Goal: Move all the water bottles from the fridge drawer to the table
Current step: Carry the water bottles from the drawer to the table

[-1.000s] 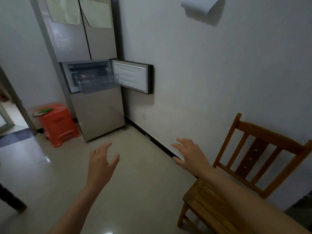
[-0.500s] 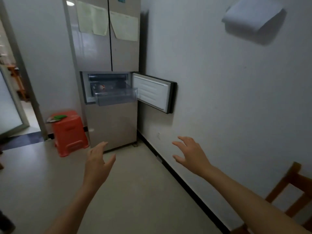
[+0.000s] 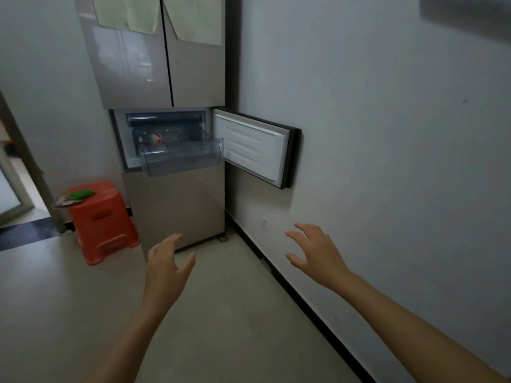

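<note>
Fridge (image 3: 177,205) dead ahead, tall and beige, tucked into the far corner against the white wall (image 3: 387,147) on the right. Two sheets of paper (image 3: 130,12) are stuck on its upper doors. Its small middle door (image 3: 254,147) stands swung open to the right, white lining facing us. Out of that compartment the clear fridge drawer (image 3: 182,161) sits pulled forward. Inside it, towards the far left, there's a water bottle (image 3: 157,138) with a red-and-white label, seen through the plastic. More clear shapes lie beside it to the right, too blurred to count.

Now the hands, both raised in front of the body and well apart from that drawer. The left hand (image 3: 166,269) hangs over the pale floor (image 3: 221,327), fingers straight and loosely together, thumb out to the right, gripping nothing. The right hand (image 3: 318,254) floats near the wall, fingers spread wide and relaxed, also gripping nothing. Neither touches anything.

Left of the fridge, an orange plastic stool (image 3: 102,225) stands on the floor with something green (image 3: 81,193) on top. A black skirting strip (image 3: 304,297) runs along the foot of the wall, from the fridge to the near right. A doorway (image 3: 16,189) shows at the far left edge.
</note>
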Available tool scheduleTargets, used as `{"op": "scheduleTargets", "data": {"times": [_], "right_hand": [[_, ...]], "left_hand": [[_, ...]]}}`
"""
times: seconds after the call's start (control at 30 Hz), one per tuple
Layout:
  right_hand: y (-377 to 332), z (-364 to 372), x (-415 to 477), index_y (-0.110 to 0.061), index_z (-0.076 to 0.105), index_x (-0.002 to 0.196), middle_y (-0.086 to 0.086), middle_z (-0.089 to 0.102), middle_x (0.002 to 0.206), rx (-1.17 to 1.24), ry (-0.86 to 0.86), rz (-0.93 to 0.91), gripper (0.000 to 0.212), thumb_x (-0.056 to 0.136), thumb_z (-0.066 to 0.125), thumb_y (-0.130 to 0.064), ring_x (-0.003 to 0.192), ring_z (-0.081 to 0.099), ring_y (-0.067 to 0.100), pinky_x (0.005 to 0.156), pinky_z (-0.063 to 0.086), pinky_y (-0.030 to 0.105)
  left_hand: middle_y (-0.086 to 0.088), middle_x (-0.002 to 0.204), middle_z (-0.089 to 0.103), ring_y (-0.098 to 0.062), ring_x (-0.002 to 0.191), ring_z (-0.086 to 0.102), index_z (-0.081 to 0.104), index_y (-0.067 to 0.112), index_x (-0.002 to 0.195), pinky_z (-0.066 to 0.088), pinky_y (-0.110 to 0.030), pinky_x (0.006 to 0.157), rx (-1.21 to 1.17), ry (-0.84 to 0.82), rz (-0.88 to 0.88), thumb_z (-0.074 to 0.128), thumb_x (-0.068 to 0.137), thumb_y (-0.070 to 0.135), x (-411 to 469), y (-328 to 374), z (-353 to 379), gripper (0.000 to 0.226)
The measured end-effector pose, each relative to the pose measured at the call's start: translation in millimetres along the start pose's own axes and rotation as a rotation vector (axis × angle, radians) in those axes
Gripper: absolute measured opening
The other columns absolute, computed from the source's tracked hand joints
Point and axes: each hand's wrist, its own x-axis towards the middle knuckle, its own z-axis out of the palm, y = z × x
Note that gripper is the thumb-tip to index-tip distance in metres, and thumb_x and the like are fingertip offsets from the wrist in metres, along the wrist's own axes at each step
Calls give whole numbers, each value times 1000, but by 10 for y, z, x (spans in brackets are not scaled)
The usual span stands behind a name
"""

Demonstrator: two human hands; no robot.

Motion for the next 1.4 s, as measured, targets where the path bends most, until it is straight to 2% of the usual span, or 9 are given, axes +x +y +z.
{"op": "scheduleTargets", "data": {"times": [0.13,0.27,0.47,0.67,0.87,1.03,1.13,1.3,1.4], "right_hand": [[468,299,410,-11,65,106,16,65,106,-10,1,-46,46,65,67,-32,96,64,33,68,53,42],[876,620,892,-12,64,104,15,65,104,-2,-16,-135,52,58,82,-27,92,65,31,66,54,40],[1301,1082,1739,-12,63,106,14,65,102,77,15,-237,53,59,80,-28,91,66,29,66,54,35],[1335,1634,2265,-17,49,115,14,63,109,218,-35,-265,51,69,65,-32,98,63,30,70,56,40],[1235,2070,2862,-13,60,113,13,64,108,227,-72,-291,50,68,62,-34,99,63,30,72,54,39],[1167,2352,3540,-11,62,112,16,64,109,192,-98,-345,51,66,72,-31,100,63,32,72,54,42],[1150,2464,4028,-11,61,113,16,63,111,155,-105,-365,56,64,80,-27,101,62,33,72,55,43],[1015,2781,4630,-12,51,128,18,51,129,272,-150,-238,53,79,62,-31,120,48,32,94,44,48],[992,3117,4752,-13,50,129,16,51,130,282,-205,-219,54,80,59,-34,121,47,32,93,45,50]], "left_hand": [[-18,127,54,-36,122,42,52,1,123,34,-43,101,12,27,13,67,80,10,525,124,372,47],[-19,126,55,-38,119,44,54,0,121,35,-44,99,37,73,11,68,79,9,1063,191,664,45],[-18,123,57,-37,114,46,55,1,120,37,-43,96,73,139,-36,69,78,8,1734,184,960,45],[-14,118,61,-34,112,50,57,4,118,40,-43,95,129,130,-125,71,76,11,2051,-191,1084,44],[-16,115,62,-36,104,57,56,6,118,47,-51,90,125,186,-174,72,75,10,2560,-587,1137,45],[-12,118,60,-32,108,54,55,12,121,48,-51,89,62,220,-210,67,80,23,3140,-972,1173,44],[-18,119,57,-37,111,50,55,5,120,46,-53,92,48,273,-255,68,79,12,3518,-1087,1171,44],[-20,118,58,-38,110,50,56,3,118,44,-52,93,56,267,-257,70,77,8,4032,-1374,1208,44],[-20,119,56,-37,106,53,56,4,119,46,-53,92,21,241,-303,70,76,7,4212,-1533,1371,45]]}}
